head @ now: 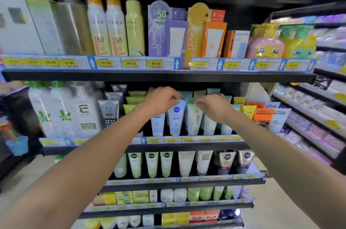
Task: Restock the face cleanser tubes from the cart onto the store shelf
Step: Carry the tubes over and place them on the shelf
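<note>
Middle shelf, left to right.
- Grey tube marked MEN stands toward left end.
- Left grip pinches crimped top of white-blue NIVEA tube: front row, upright, cap down, long axis vertical.
- Just beside it, right grip pinches top of pale green tube: also upright, label unreadable.
- Each tube sits straight below its grip. Likely step: seating both at shelf front edge.
- Right end: orange L'OREAL MEN EXPERT tubes.
- Cart not in view.

My left hand is pinching smooth, glossy plastic on the blue-white tube; my right hand is pinching the same finish on the pale green tube. The shelf is looking matt black, its price strip shiny.
</note>
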Tool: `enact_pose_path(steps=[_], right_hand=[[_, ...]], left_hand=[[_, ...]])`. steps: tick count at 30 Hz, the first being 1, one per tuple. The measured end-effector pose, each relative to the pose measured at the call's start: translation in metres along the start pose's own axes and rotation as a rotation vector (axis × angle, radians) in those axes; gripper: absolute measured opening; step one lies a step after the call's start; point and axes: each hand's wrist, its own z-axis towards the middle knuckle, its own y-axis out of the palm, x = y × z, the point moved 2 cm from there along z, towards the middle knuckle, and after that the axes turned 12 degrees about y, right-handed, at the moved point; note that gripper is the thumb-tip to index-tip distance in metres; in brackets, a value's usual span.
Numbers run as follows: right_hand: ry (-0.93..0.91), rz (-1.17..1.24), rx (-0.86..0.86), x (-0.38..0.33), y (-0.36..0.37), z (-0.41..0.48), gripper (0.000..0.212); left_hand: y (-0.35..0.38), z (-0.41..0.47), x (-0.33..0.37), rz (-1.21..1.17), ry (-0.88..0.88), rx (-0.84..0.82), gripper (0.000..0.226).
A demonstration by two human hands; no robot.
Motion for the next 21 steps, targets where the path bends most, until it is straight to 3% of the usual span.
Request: enact_pose_path(steps=[14,21], right_hand=[[0.014,0.021,-0.065,-0.004,-0.009,-0.001,0.032],[-0.086,0.224,0.080,-0.033,-0.012,0.005,0.023]], left_hand=[[-0.003,-0.003,0.002,0.019,0.023,-0.007,0.023],[-0.026,-0.040,-0.033,0.264,0.086,0.137,0.029]])
